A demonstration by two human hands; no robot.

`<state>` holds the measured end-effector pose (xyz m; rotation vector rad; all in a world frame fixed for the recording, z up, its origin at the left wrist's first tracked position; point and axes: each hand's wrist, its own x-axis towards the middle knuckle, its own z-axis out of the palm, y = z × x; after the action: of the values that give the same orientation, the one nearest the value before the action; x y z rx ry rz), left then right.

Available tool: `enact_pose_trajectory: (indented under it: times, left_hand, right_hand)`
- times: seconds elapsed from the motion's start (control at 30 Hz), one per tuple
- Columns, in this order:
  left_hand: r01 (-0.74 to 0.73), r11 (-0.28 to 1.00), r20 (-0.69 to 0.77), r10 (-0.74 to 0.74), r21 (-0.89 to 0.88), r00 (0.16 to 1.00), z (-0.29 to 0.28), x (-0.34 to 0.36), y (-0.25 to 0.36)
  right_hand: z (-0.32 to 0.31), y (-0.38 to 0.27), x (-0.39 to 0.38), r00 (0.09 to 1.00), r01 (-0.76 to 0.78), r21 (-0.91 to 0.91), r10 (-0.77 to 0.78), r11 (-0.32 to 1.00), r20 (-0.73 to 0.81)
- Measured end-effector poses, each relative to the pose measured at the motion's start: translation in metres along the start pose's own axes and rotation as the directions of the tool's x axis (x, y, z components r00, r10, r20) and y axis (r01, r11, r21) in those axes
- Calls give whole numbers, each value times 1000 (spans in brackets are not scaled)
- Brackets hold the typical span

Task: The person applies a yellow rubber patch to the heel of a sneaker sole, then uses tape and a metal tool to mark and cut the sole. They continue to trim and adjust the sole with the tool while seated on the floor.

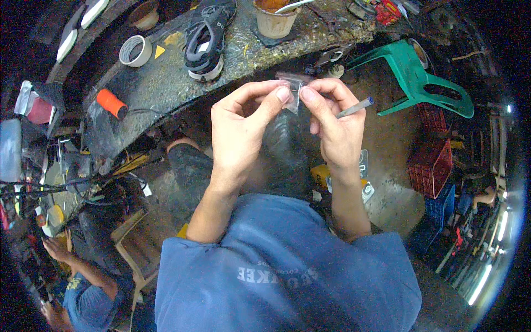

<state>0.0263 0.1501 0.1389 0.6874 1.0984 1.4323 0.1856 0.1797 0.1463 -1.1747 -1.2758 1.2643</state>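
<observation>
Between my two hands is a small clear plastic bag (294, 103), raised in front of the bench edge. My left hand (246, 113) pinches its left side between thumb and forefinger. On the other side my right hand (334, 113) pinches the bag, and a grey pen with a blue end (355, 107) is tucked in the same hand, sticking out to the right. A thin, needle-like piece seems to show at the bag, too small to make out. Beyond my left hand a black sneaker (203, 47) rests on the workbench (243, 61).
The bench also carries an orange thread spool (112, 104), a roll of tape (135, 51) and a stained pot (275, 22). To the right stand a green plastic chair (412, 77) and red crates (431, 166). Another person (91, 288) works at lower left.
</observation>
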Motion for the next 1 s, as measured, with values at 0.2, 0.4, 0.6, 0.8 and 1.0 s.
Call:
enact_pose_trajectory:
  times: [0.2, 0.4, 0.6, 0.8, 1.0]
  left_hand:
    - [29, 999, -5, -29, 34, 1000, -3, -1, 0]
    - [26, 998, -2, -26, 58, 1000, -5, -2, 0]
    - [26, 997, 11, -27, 74, 1000, -5, -3, 0]
    - [29, 995, 39, -33, 92, 999, -8, -4, 0]
    - [26, 994, 84, -35, 105, 996, -8, -5, -4]
  right_hand:
    - [2, 3, 0, 993, 102, -24, -103, 995, -58]
    - [-2, 1, 0, 987, 133, -96, -141, 987, -82]
    - [-3, 2, 0, 992, 118, -92, -122, 989, -38]
    - [-3, 0, -1, 995, 102, -28, -102, 994, -11]
    - [-7, 0, -1, 997, 4, 198, -20, 980, 81]
